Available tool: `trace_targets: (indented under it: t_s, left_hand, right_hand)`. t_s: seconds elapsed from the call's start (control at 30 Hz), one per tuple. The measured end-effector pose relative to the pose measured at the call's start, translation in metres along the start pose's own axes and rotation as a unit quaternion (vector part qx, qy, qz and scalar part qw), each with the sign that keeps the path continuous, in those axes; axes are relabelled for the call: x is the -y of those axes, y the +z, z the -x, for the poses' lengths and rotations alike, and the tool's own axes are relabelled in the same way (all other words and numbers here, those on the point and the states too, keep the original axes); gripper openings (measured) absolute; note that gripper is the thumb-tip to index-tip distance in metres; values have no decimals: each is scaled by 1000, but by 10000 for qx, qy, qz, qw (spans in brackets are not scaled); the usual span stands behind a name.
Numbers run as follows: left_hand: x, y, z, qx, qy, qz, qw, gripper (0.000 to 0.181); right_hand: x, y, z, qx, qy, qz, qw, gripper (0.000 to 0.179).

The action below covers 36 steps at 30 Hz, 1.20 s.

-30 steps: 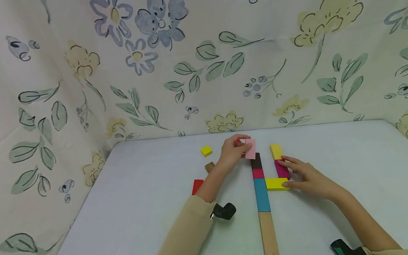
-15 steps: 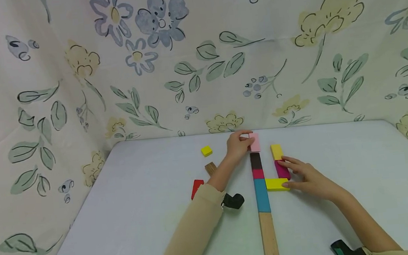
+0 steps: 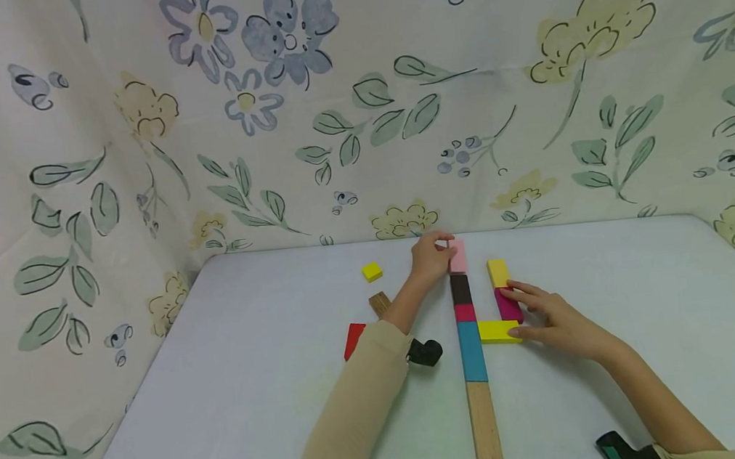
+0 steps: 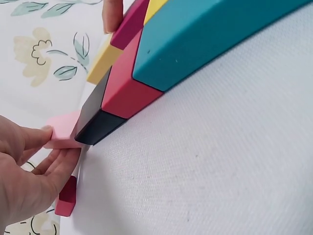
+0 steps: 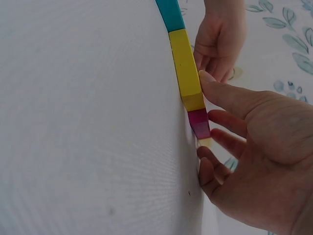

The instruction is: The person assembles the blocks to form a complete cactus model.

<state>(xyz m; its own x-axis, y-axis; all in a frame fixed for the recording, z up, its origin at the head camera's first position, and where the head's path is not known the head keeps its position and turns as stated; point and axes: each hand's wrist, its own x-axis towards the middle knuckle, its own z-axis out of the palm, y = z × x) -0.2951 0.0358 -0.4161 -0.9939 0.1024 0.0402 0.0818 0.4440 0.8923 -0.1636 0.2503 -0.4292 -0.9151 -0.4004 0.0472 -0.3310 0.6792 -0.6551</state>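
Note:
My left hand [image 3: 432,259] pinches a pink block [image 3: 459,256] between thumb and fingers at the far end of a straight row. The pink block meets the black block [image 4: 100,115], followed by a crimson block [image 3: 464,313], a blue block [image 3: 473,351] and a long wooden block [image 3: 485,423]. Sideways from the blue block runs a yellow block [image 3: 498,331], with a magenta block [image 3: 508,305] and a paler yellow block [image 3: 497,273] beyond it. My right hand [image 3: 555,319] rests there loosely, thumb on the yellow block's end, fingers at the magenta block.
Left of the row lie a small yellow block [image 3: 372,271], a brown block [image 3: 379,303] and a red block [image 3: 354,338], the last two partly behind my left arm. Another crimson block [image 4: 66,196] shows beyond my left hand in the left wrist view.
My left hand has carried the pink block away from me and slightly right, from over the black block to the row's far end, closing the small gap. My right hand has stayed put.

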Motion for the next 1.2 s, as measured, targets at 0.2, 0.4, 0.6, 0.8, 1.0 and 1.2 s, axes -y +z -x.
trace_targets:
  t_s: [0.2, 0.4, 0.6, 0.8, 1.0, 1.2]
  left_hand:
    - [1, 0, -2, 138, 206, -547, 9982, 24]
    - [3, -1, -3, 134, 257, -783, 9965, 25]
    - [4, 0, 0, 191, 394, -944, 9946, 27]
    - [3, 2, 4, 317, 144, -821, 9960, 33]
    - [6, 4, 6, 406, 216, -909, 9948, 37]
    - [6, 2, 8, 455, 166, -910, 9947, 38]
  right_hand:
    - [1, 0, 0, 3, 18, 5, 10000, 69]
    - [1, 0, 0, -3, -4, -13, 10000, 69]
    - [0, 0, 0, 1, -4, -2, 10000, 69]
    - [0, 1, 0, 4, -28, -76, 10000, 69]
    - [1, 1, 0, 13, -31, -92, 10000, 69]
    - [2, 0, 1, 4, -16, -47, 10000, 69]
